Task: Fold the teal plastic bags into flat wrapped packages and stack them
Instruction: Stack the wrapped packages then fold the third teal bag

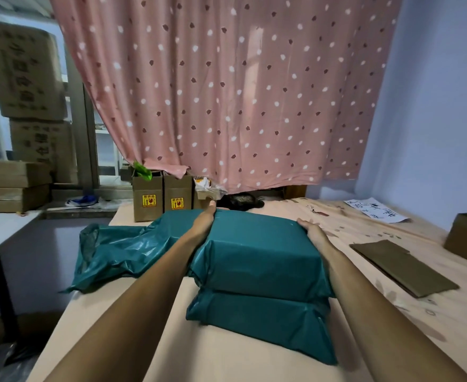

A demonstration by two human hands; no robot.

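bottom package (265, 323): closest to me, already wrapped and lying flat on the peach-covered table (133, 340), ends tucked in
top package (257, 255): sits right on the bottom one, stack looks roughly squared up
left hand (203, 223): flat along the top package's left edge, fingers straight and reaching past the far corner, not curled round anything
right hand (311, 230): pressed against the right far edge, fingers bent over the side, can't really tell how tight
loose bag tail (116, 252): unfolded teal plastic spilling off the left side and over the table edge, looks like it belongs to the top package
handling guess: film is thin, slick and floppy, packages look boxy and firm, so I'd clamp from both sides, not pinch the plastic
flat cardboard (403, 267): off to the right, well apart
small cartons (162, 198): further back by the pink curtain (227, 92)
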